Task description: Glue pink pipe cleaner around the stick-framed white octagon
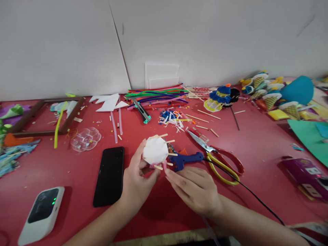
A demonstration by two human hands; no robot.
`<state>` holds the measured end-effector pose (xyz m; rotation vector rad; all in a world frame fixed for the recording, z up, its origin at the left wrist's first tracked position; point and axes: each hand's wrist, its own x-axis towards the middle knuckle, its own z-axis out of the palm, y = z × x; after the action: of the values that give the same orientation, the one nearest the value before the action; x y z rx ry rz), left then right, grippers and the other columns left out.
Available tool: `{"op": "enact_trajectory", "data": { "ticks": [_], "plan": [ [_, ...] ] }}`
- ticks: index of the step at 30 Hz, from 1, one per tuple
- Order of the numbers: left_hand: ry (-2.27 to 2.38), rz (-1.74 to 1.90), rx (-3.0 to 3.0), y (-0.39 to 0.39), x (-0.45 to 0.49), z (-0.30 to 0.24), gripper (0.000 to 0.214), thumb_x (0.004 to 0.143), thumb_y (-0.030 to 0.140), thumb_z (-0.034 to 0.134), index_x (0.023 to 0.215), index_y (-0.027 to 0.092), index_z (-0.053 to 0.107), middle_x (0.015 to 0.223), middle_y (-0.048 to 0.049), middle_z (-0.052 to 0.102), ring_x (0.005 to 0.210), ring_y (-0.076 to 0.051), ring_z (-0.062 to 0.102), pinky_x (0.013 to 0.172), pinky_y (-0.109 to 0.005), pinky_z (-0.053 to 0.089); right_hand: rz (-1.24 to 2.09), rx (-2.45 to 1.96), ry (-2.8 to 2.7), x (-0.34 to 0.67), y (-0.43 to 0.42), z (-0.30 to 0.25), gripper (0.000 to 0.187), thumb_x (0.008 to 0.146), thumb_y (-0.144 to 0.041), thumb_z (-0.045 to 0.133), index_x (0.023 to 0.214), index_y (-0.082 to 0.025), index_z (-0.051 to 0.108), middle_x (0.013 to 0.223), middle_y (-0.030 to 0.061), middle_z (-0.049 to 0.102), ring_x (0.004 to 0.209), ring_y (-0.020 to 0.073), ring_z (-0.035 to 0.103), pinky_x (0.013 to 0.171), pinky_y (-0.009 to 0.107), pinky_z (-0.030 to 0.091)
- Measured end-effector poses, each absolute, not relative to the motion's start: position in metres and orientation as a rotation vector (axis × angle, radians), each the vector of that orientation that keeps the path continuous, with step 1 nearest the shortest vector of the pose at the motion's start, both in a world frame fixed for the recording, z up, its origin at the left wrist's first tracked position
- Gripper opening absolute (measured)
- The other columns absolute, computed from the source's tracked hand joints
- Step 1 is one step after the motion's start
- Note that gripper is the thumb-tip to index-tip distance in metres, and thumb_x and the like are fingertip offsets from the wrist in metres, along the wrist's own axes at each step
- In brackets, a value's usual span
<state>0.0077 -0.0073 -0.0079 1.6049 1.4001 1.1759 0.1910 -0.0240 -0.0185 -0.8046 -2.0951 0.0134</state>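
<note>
My left hand (135,179) pinches a small white paper piece (154,150) with thin wooden sticks poking out around its edge, held just above the red table (256,153). My right hand (192,188) lies beside it, fingers stretched out and close together, with the fingertips touching a pink bit at the piece's lower edge. A blue glue gun (186,160) lies just behind my right hand. A black phone (109,176) lies flat to the left of my left hand.
Red-and-yellow scissors (220,160) lie right of the glue gun, with a black cord (256,196) running to the lower right. A white device (42,213) sits at front left. Coloured straws (156,95), a box cutter (141,111), cut scraps, a clear flower-shaped tray (85,138), a wooden frame (46,116) and paper crafts (269,92) lie farther back.
</note>
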Motion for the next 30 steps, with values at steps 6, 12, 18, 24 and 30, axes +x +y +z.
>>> {"op": "enact_trajectory", "data": {
  "ticks": [6,12,18,24,30],
  "plan": [
    [1.415,1.143,1.369,-0.0057,0.0092,-0.0048,0.081,0.074,0.026,0.074,0.145,0.009,0.039,0.062,0.0020,0.074,0.077,-0.023,0.077,0.067,-0.027,0.064,0.132,-0.833,-2.049,0.1885,-0.0212,-0.0182,0.022,0.088,-0.007,0.057,0.107,-0.012,0.068,0.087,0.0086,0.074,0.073,0.0175,0.065,0.068,0.032,0.054],
    [1.422,1.190,1.363,-0.0048,0.0105,-0.0031,0.067,0.072,0.027,0.074,0.134,0.014,0.053,0.074,-0.0021,0.077,0.077,-0.023,0.077,0.065,-0.027,0.064,0.176,-0.868,-1.993,0.1862,-0.0203,-0.0190,0.024,0.087,-0.004,0.056,0.105,-0.014,0.068,0.092,0.0089,0.075,0.085,0.0208,0.068,0.081,0.038,0.057],
    [1.417,1.217,1.439,-0.0045,0.0102,-0.0036,0.057,0.074,0.025,0.072,0.128,0.015,0.057,0.088,-0.0058,0.079,0.082,-0.022,0.077,0.069,-0.026,0.064,0.297,-0.927,-1.901,0.1856,-0.0236,-0.0188,0.030,0.091,-0.003,0.051,0.112,-0.015,0.068,0.098,0.0100,0.075,0.089,0.0177,0.071,0.079,0.029,0.060],
    [1.389,1.235,1.507,-0.0053,0.0112,-0.0066,0.057,0.077,0.022,0.069,0.132,0.017,0.054,0.093,-0.0069,0.079,0.086,-0.023,0.077,0.071,-0.029,0.065,0.278,-0.970,-1.891,0.1846,-0.0266,-0.0162,0.028,0.091,-0.008,0.057,0.114,-0.017,0.069,0.088,0.0070,0.073,0.077,0.0158,0.069,0.070,0.026,0.060],
    [1.404,1.191,1.602,-0.0074,0.0107,-0.0086,0.030,0.077,0.022,0.069,0.107,0.019,0.068,0.107,-0.0106,0.076,0.091,-0.025,0.076,0.070,-0.031,0.065,0.214,-0.992,-1.887,0.1850,-0.0263,-0.0158,0.027,0.092,-0.010,0.057,0.114,-0.019,0.070,0.075,0.0026,0.067,0.066,0.0130,0.063,0.061,0.024,0.055]
  ]
}}
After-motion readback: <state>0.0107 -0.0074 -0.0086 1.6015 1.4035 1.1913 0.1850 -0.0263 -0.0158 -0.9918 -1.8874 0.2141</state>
